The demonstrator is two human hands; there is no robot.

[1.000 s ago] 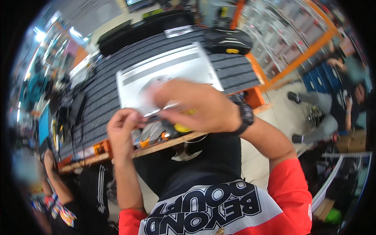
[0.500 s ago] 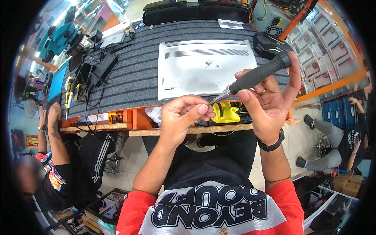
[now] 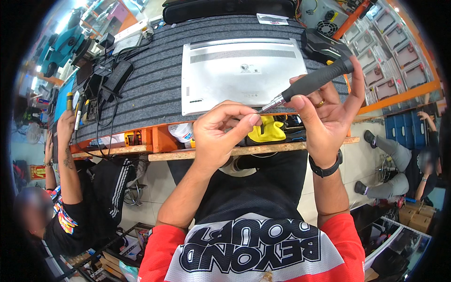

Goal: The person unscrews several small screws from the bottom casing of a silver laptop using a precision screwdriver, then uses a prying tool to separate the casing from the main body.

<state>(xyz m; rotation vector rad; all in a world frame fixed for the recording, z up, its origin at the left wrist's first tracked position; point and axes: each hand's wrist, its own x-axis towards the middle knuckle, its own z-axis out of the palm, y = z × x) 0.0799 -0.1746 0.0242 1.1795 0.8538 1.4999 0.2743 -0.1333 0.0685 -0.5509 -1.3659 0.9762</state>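
Observation:
A silver laptop (image 3: 242, 80) lies with its underside up on the grey striped mat, its vent strip toward the far edge. Above its near edge, my right hand (image 3: 324, 113) grips a screwdriver (image 3: 312, 82) with a thick black handle and a metal shaft, tilted so the tip points down to the left. My left hand (image 3: 221, 131) is closed in a pinch at the tip of the screwdriver. Whether a small part sits between those fingertips is hidden.
Below the tabletop, a shelf (image 3: 188, 155) holds a yellow and black item (image 3: 268, 129) and a white tub (image 3: 183, 131). Black power adapters (image 3: 117, 77) with cables lie at left. A black box-like device (image 3: 324, 44) stands at right. A co-worker's hand (image 3: 66, 124) is at the far left.
The screwdriver and both my hands stay together, with the tip still at my left fingers. At left, the co-worker's hand has reached a yellow-handled tool. The whole view has shifted slightly.

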